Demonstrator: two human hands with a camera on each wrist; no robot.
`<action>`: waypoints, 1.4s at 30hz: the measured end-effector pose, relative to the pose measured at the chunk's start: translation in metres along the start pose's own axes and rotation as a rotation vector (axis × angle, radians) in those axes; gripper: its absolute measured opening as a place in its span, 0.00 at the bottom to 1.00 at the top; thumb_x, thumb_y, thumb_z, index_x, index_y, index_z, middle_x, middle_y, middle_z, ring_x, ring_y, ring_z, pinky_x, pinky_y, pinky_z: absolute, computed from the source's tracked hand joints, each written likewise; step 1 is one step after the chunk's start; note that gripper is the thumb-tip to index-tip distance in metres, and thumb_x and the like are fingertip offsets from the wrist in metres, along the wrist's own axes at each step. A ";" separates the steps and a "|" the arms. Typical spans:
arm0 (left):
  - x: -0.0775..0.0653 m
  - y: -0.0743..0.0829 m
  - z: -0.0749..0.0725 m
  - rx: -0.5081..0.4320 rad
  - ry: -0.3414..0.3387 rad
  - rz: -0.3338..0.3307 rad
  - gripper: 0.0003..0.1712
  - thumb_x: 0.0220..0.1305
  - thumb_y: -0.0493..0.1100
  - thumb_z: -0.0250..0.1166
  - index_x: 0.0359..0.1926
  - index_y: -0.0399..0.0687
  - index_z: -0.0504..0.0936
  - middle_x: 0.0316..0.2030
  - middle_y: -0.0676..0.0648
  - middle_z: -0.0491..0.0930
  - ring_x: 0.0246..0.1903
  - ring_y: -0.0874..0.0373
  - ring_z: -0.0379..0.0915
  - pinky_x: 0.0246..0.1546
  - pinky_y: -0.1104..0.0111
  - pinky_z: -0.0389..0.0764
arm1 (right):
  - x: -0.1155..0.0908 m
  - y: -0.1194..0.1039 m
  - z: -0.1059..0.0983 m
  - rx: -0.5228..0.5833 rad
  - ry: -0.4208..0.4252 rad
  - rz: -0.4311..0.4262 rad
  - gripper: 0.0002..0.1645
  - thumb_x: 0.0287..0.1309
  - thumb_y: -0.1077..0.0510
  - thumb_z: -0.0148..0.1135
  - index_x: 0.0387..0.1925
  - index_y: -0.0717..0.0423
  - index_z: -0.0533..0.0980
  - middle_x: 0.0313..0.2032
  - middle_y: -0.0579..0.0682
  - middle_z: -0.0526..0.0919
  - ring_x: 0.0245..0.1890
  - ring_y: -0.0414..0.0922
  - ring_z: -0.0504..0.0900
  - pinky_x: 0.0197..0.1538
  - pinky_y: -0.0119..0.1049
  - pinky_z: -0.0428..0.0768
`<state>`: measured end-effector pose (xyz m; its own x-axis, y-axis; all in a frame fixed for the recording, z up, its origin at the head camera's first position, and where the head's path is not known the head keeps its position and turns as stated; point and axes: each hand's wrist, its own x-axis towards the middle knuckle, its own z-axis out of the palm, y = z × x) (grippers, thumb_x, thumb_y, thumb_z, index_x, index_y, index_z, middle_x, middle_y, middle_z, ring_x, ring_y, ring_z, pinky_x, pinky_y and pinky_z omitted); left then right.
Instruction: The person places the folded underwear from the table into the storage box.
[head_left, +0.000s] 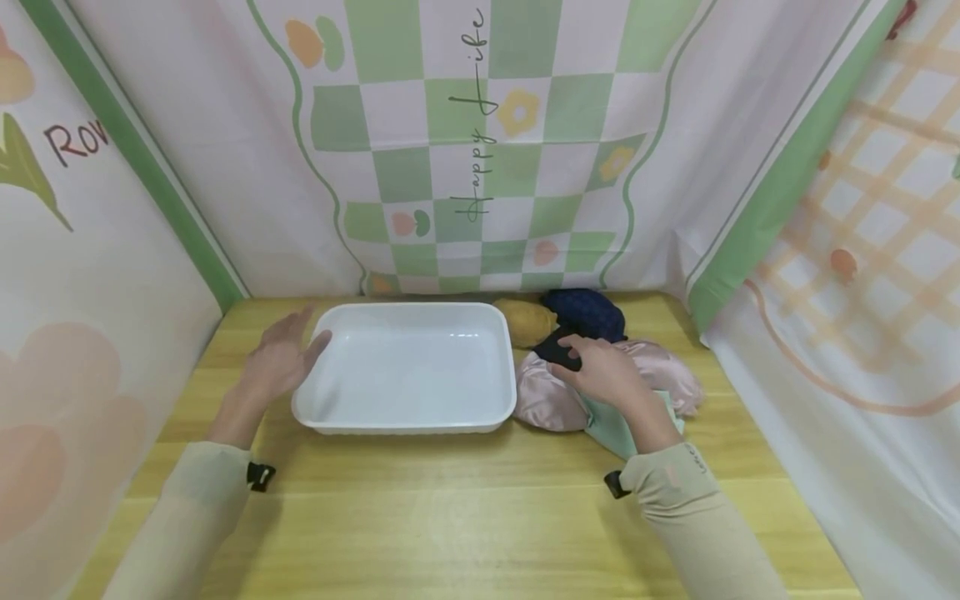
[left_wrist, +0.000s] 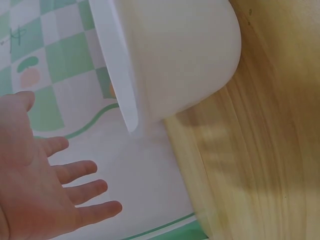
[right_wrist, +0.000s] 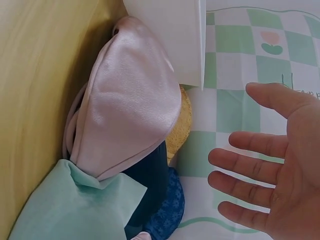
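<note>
A white rectangular tray sits on the wooden table. My left hand hovers at its left end, fingers spread; the left wrist view shows the palm apart from the tray wall. On the right, my right hand hangs over a pile of soft fabric pieces, its relaxed fingers holding nothing. The pile has a shiny pink padded piece, a mint green cloth, a mustard yellow piece, a navy patterned piece and a black piece. Their exact kind cannot be told.
The yellowish wooden table extends in front of the tray. Printed cloth curtains hang at the back, left and right, close to the table's edges. The pile lies beside the tray's right end.
</note>
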<state>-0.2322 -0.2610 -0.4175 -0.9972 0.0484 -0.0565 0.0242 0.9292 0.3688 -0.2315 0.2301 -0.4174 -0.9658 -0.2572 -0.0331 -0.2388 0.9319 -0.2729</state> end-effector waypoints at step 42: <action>0.004 -0.020 0.026 0.009 -0.014 0.039 0.46 0.76 0.69 0.29 0.80 0.44 0.39 0.77 0.29 0.46 0.75 0.29 0.44 0.74 0.38 0.49 | -0.012 -0.003 0.016 0.015 -0.010 0.004 0.35 0.65 0.35 0.58 0.65 0.49 0.73 0.52 0.55 0.86 0.50 0.58 0.83 0.59 0.68 0.72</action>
<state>-0.2352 -0.2693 -0.4494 -0.9944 0.0897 -0.0556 0.0636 0.9298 0.3625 -0.2181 0.2263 -0.4314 -0.9657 -0.2561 -0.0435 -0.2334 0.9290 -0.2873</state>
